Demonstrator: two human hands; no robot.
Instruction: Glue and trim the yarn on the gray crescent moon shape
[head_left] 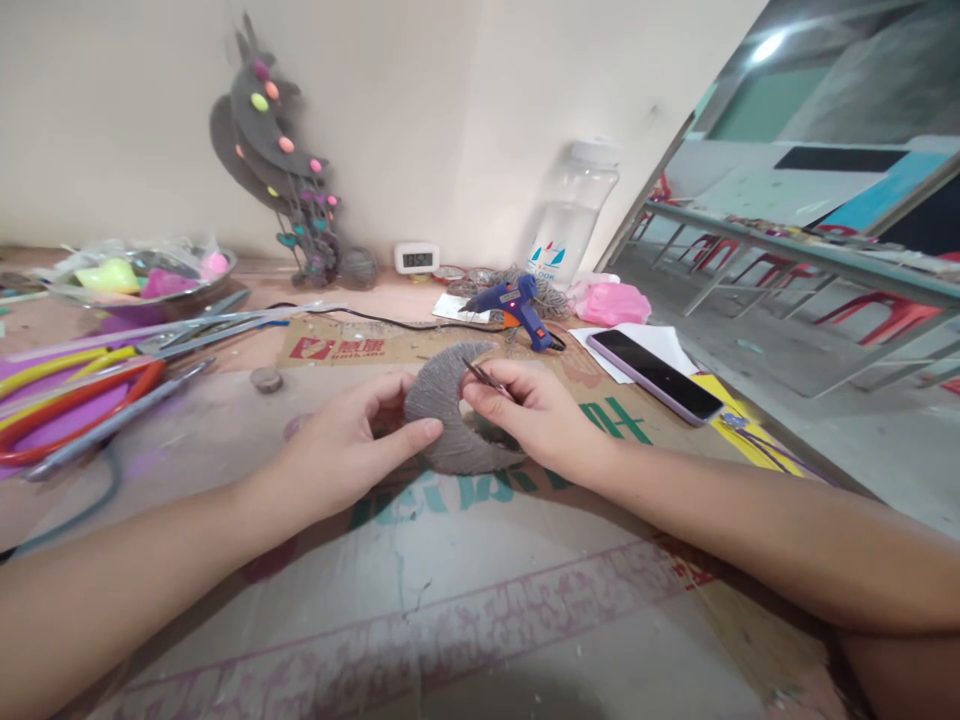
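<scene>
A grey, yarn-wrapped crescent (pixel 439 400) is held a little above the cardboard-covered table. My left hand (pixel 360 425) grips its left side, thumb on the front face and fingers behind. At the crescent's upper right, my right hand (pixel 517 400) pinches a slim dark pointed tool that looks like tweezers (pixel 484 376). The tool's tips point up and left, over the crescent's inner edge. Some of my right fingers are hidden behind the hand, so I cannot tell whether they also touch the crescent.
Behind the hands lie a blue glue gun (pixel 514 305), a water bottle (pixel 570 215) and a small digital clock (pixel 417 258). A phone (pixel 654 375) rests at the right. Scissors (pixel 82 400) and a bowl (pixel 142 290) are at the left. A decorated grey crescent (pixel 262 130) leans on the wall.
</scene>
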